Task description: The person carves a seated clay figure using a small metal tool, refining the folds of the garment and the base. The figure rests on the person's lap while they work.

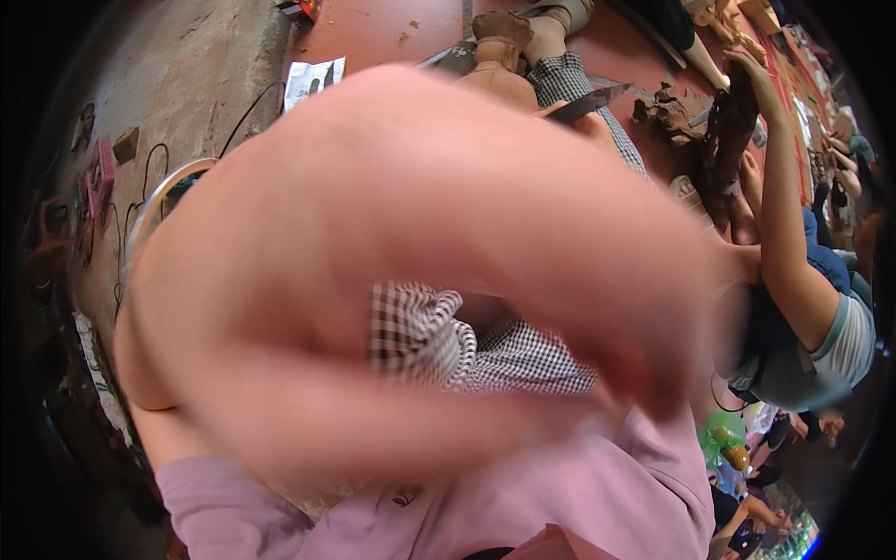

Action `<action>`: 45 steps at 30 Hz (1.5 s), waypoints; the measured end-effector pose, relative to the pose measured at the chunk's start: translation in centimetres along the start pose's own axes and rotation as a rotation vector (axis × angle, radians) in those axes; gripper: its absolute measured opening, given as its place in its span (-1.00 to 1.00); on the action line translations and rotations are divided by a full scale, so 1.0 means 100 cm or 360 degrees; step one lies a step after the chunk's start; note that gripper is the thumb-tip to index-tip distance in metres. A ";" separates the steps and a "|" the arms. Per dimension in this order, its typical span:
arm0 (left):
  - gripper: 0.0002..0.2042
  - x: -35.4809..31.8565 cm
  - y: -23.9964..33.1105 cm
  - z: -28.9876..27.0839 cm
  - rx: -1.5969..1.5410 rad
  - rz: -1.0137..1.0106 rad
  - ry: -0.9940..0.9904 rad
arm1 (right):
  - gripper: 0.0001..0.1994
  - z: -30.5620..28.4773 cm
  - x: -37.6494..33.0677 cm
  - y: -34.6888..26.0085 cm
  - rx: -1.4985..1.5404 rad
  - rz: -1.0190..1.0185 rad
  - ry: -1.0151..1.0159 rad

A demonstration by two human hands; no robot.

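Reddish tiled floor [392, 37] fills the far part of the view, with a strip of rough grey concrete [210, 89] along the left and a printed sheet of paper [313, 79] near where they meet. Of the two hands, the left hand [401, 205] is far closer to the camera: blurred, it arches from left to right across the middle, its thumb on the body side and its fingers on the far side, curled into a loose ring. Nothing shows inside that ring except checked cloth [415, 331] lower down; whether the tips meet, I cannot tell.

Beyond it, to the right of the middle, lies a dark knife blade [597, 101], its long axis running mostly left to right, the pointed end rising slightly rightward. Fingers just below the blade look like part of the right hand [595, 129], though its arm is hidden; it is the nearer hand to the knife, and its grip cannot be made out. Farther away and a little left of the blade is a carved wooden piece [499, 79], waisted, its long axis pointing away from the body, partly covered by the left hand from this viewpoint. A checked trouser leg [560, 79] lies just to its right. Well off to the right, a co-worker [803, 299] holds a dark length of wood [731, 135].
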State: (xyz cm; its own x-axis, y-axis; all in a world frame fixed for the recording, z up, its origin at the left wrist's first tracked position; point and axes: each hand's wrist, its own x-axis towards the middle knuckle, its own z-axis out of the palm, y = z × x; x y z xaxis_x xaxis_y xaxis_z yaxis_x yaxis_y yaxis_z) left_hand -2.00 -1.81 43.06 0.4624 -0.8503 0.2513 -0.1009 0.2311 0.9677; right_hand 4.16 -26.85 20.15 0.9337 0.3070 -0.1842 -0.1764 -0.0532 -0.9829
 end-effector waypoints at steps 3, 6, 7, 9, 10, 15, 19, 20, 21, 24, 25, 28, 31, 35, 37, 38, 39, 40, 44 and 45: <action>-0.83 0.035 0.001 0.029 -0.0206 0.0157 -0.0162 | -0.80 -0.008 -0.009 0.021 -0.0097 -0.0042 0.0173; -0.83 0.044 -0.011 0.055 -0.0366 0.0136 -0.0122 | -0.78 -0.002 -0.018 0.026 -0.0166 -0.0118 0.0184; -0.83 0.046 -0.016 0.061 -0.0407 0.0115 -0.0104 | -0.79 0.001 -0.020 0.025 -0.0146 -0.0130 0.0166; -0.83 0.048 -0.027 0.073 -0.0483 0.0073 -0.0048 | -0.76 0.005 -0.025 0.015 -0.0052 -0.0025 0.0085; -0.83 0.050 -0.032 0.078 -0.0526 0.0053 -0.0029 | -0.75 0.005 -0.024 0.010 0.0002 0.0028 0.0043; -0.83 0.052 -0.052 0.103 -0.0688 0.0010 0.0014 | -0.71 -0.010 -0.011 0.001 -0.0207 0.0083 -0.0223; -0.83 0.048 -0.056 0.119 -0.0820 -0.0010 -0.0037 | -0.76 -0.012 -0.003 0.000 -0.0263 0.0122 -0.0267; -0.83 0.045 -0.058 0.122 -0.0842 -0.0005 -0.0062 | -0.76 -0.015 0.002 0.001 -0.0294 0.0116 -0.0264; -0.83 0.044 -0.057 0.125 -0.0869 -0.0003 -0.0083 | -0.76 -0.015 0.004 0.001 -0.0323 0.0108 -0.0262; -0.83 0.040 -0.057 0.137 -0.0943 -0.0005 -0.0143 | -0.79 -0.013 -0.002 0.001 -0.0299 -0.0022 -0.0258; -0.83 0.040 -0.057 0.139 -0.0960 -0.0009 -0.0157 | -0.80 -0.012 -0.005 0.001 -0.0271 -0.0039 -0.0282; -0.83 0.037 -0.056 0.145 -0.1013 0.0001 -0.0190 | -0.79 -0.012 -0.005 -0.004 -0.0250 0.0069 -0.0301; -0.83 0.035 -0.055 0.148 -0.1052 0.0005 -0.0222 | -0.79 -0.017 -0.002 0.000 -0.0261 0.0097 -0.0223; -0.82 0.030 -0.053 0.153 -0.1064 -0.0019 -0.0176 | -0.77 -0.007 -0.002 0.004 -0.0197 0.0077 -0.0259; -0.82 0.029 -0.053 0.153 -0.1072 -0.0012 -0.0188 | -0.76 -0.011 -0.002 0.004 -0.0310 0.0115 -0.0313; -0.82 0.028 -0.051 0.154 -0.1078 -0.0012 -0.0183 | -0.77 -0.011 -0.001 0.005 -0.0306 0.0104 -0.0290; -0.82 0.028 -0.051 0.154 -0.1079 -0.0003 -0.0201 | -0.77 -0.014 -0.001 0.004 -0.0308 0.0091 -0.0251; -0.82 0.028 -0.050 0.155 -0.1081 0.0002 -0.0218 | -0.77 -0.017 -0.001 0.004 -0.0311 0.0078 -0.0211; -0.82 0.026 -0.048 0.156 -0.1071 -0.0015 -0.0195 | -0.78 -0.011 -0.006 0.009 -0.0089 0.0020 -0.0212; -0.82 0.025 -0.047 0.156 -0.1060 -0.0018 -0.0185 | -0.78 -0.011 -0.007 0.008 -0.0119 0.0036 -0.0268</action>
State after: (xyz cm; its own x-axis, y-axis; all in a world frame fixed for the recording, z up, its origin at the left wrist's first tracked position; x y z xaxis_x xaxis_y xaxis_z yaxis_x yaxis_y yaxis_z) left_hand -14.08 -12.40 39.45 0.3589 -0.8910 0.2780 0.4850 0.4325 0.7601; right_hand 3.69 -28.16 19.46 0.8633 0.4592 -0.2093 -0.1674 -0.1307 -0.9772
